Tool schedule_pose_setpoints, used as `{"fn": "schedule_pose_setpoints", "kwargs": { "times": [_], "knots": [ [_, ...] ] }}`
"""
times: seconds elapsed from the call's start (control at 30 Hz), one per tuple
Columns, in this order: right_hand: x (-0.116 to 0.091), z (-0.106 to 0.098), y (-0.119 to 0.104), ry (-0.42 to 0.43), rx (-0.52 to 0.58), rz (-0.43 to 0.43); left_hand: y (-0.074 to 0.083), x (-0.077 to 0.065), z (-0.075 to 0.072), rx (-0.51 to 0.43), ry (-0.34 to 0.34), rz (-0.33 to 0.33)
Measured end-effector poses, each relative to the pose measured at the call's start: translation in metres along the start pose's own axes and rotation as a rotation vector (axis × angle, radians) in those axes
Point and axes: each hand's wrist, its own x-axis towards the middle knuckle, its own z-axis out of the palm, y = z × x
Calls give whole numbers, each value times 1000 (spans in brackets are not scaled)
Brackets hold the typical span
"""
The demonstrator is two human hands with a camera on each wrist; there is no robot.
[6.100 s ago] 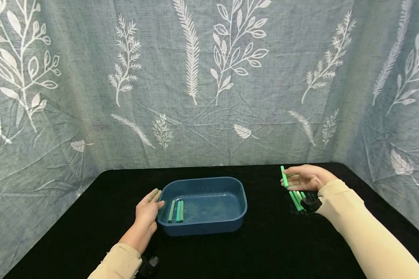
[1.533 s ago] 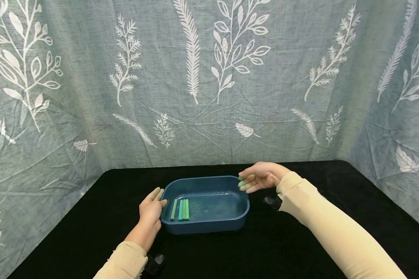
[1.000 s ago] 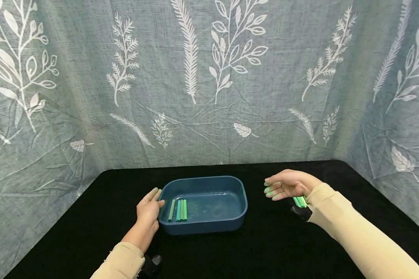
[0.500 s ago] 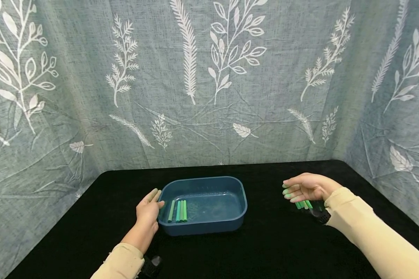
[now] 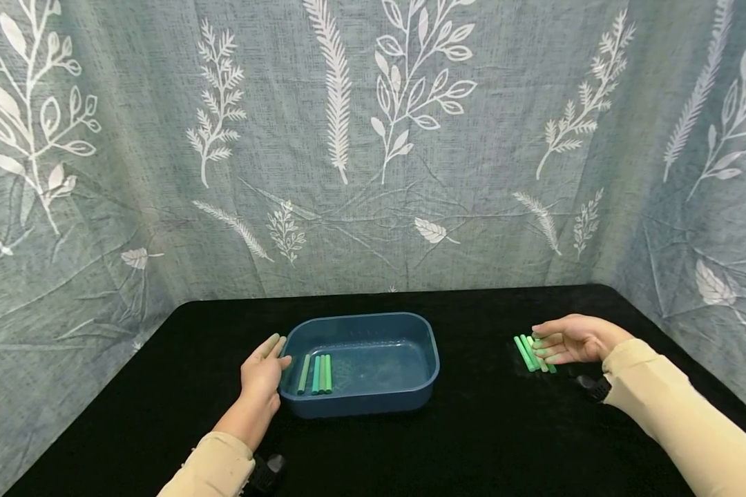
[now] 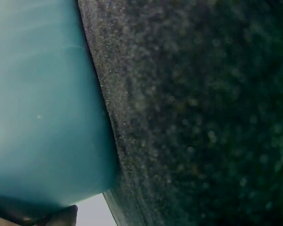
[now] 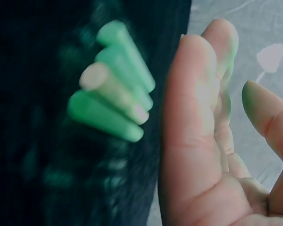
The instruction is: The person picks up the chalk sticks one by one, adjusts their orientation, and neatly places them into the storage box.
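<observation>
A blue plastic tub (image 5: 373, 407) stands on the black-covered table, with several green chalk sticks (image 5: 322, 374) lying side by side at its left end. My left hand (image 5: 261, 376) holds the tub's left end, thumb over the rim and fingers along the outer wall. In the left wrist view the tub's wall (image 6: 47, 108) fills the left side. My right hand (image 5: 575, 339) hovers over a small row of chalk sticks (image 5: 525, 354), fingers extended and holding nothing. One stick of that row (image 7: 113, 92) is paler than its green neighbours. Green dust marks the right fingertips.
A black cloth (image 5: 472, 428) covers the table. Behind and beside it hangs a grey-blue curtain (image 5: 360, 241) with white leaf prints. A dark wrist camera (image 5: 593, 388) sits under the right wrist, close to the loose sticks.
My right hand held a chalk stick earlier, then was at the tub's right rim. One more stick now lies in the tub, and the empty right hand is back over the row.
</observation>
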Motion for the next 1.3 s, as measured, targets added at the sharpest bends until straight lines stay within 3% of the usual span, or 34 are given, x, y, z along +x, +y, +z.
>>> {"fn": "schedule_pose_setpoints", "kwargs": {
  "times": [0.23, 0.47, 1.3],
  "knots": [
    [-2, -15, 14, 61, 9, 34, 1, 0, 1, 5, -11, 2],
    [-1, -21, 19, 95, -94, 62, 0, 1, 2, 9, -20, 17],
    [15, -13, 12, 213, -308, 177, -1, 2, 2, 21, -24, 5]
  ]
}}
